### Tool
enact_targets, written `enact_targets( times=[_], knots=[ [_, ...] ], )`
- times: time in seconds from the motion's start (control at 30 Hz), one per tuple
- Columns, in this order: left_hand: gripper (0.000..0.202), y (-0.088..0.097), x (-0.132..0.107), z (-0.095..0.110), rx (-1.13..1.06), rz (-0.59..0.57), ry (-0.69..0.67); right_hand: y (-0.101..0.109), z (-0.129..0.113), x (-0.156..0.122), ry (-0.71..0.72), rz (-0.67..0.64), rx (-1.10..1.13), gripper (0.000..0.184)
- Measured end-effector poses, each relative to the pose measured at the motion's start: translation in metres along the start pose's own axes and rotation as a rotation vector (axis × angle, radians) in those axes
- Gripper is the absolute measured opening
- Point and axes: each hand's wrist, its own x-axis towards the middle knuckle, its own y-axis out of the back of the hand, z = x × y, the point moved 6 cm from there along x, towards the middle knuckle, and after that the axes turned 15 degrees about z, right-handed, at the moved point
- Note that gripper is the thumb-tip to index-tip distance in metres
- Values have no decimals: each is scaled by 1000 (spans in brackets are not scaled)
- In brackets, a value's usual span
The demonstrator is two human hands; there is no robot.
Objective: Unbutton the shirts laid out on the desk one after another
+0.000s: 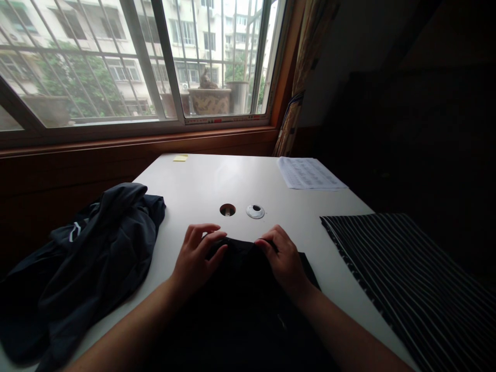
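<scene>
A black garment (248,305) lies on the white table (217,181) right in front of me. My left hand (197,258) rests on its far left edge, thumb and forefinger pinching the fabric while the other fingers spread onto the table. My right hand (284,258) sits on the far right part of the same edge, fingers curled and gripping the cloth. Both forearms reach in from the bottom over the garment.
A crumpled dark blue garment (89,258) lies at the left edge of the table. A black cloth with white stripes (411,279) covers the right side. A cable hole (227,210) and its loose cap (255,211) sit mid-table. Printed sheets (308,173) and a yellow sticky note (180,158) lie near the window.
</scene>
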Motion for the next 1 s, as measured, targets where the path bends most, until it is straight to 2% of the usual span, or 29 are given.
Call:
enact_targets(
  times=[0.07, 0.13, 0.2, 0.3, 0.4, 0.5, 0.77, 0.87, 1.0],
  knots=[
    [27, 3, -4, 14, 71, 20, -158, 1, 1, 1, 0, 14, -8, 19],
    [22, -3, -9, 29, 53, -76, -269, 1, 2, 1, 3, 25, -9, 20],
    [15, -12, -14, 38, 14, -208, -300, 1, 2, 1, 3, 36, -8, 20],
    [3, -23, -16, 37, -18, -324, -184, 3, 1, 1, 14, 55, -1, 18],
    [8, -32, -17, 27, -73, -431, -38, 5, -2, 0, 37, 70, 8, 16],
    [10, -37, -18, 21, -170, -544, 46, 6, -5, -1, 44, 59, 19, 15],
    [13, -36, -14, 9, -416, -610, 338, 0, 1, 2, 32, 50, 8, 6],
    [14, -37, -15, 4, -464, -642, 433, 5, -7, 2, 130, 116, -62, 14],
    [16, -36, -14, -2, -542, -666, 580, 20, -32, -3, 362, 243, -182, 16]
  ],
)
